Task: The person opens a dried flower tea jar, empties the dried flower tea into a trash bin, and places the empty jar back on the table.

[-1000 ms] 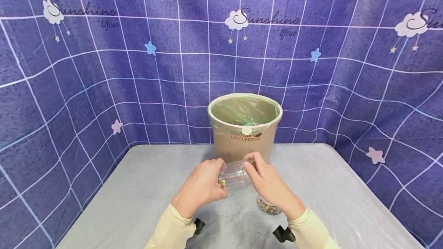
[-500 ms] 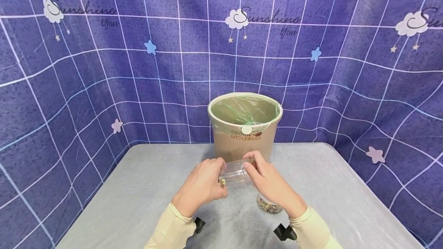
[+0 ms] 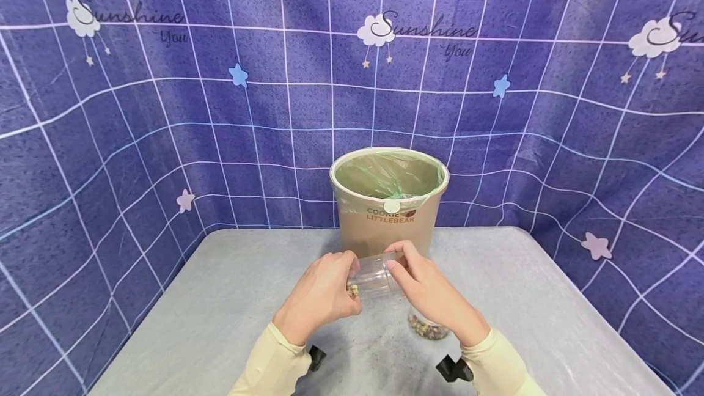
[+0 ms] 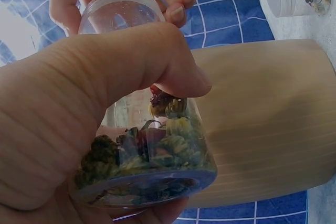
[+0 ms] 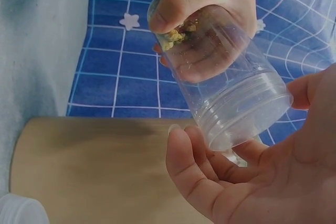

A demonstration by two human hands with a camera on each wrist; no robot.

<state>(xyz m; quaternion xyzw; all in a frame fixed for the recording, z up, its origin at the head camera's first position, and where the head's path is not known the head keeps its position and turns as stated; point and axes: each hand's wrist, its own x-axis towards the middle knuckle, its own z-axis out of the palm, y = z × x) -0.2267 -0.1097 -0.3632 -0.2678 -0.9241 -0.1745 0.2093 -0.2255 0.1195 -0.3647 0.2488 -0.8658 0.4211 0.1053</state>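
Note:
My left hand (image 3: pixel 321 292) grips the base end of a clear plastic jar (image 3: pixel 371 277) held tilted on its side above the table. Dried flower buds (image 4: pixel 176 150), yellow-green with dark red bits, lie gathered at the jar's bottom, as the left wrist view shows. At the other end, the fingers and thumb of my right hand (image 3: pixel 431 298) curl round the clear screw lid (image 5: pixel 249 114). The lid sits on the jar's mouth. Beneath my right forearm a second jar (image 3: pixel 426 327) of dried flowers stands on the table, partly hidden by that hand.
A beige bin (image 3: pixel 387 234) lined with a thin green bag (image 3: pixel 396 176) stands just beyond my hands, at the back of the grey table (image 3: pixel 247 286). Blue gridded cloth (image 3: pixel 286 109) hangs behind and on both sides.
Almost nothing differs. My right wrist has shifted very slightly to the right, while both hands keep their places on the jar and lid.

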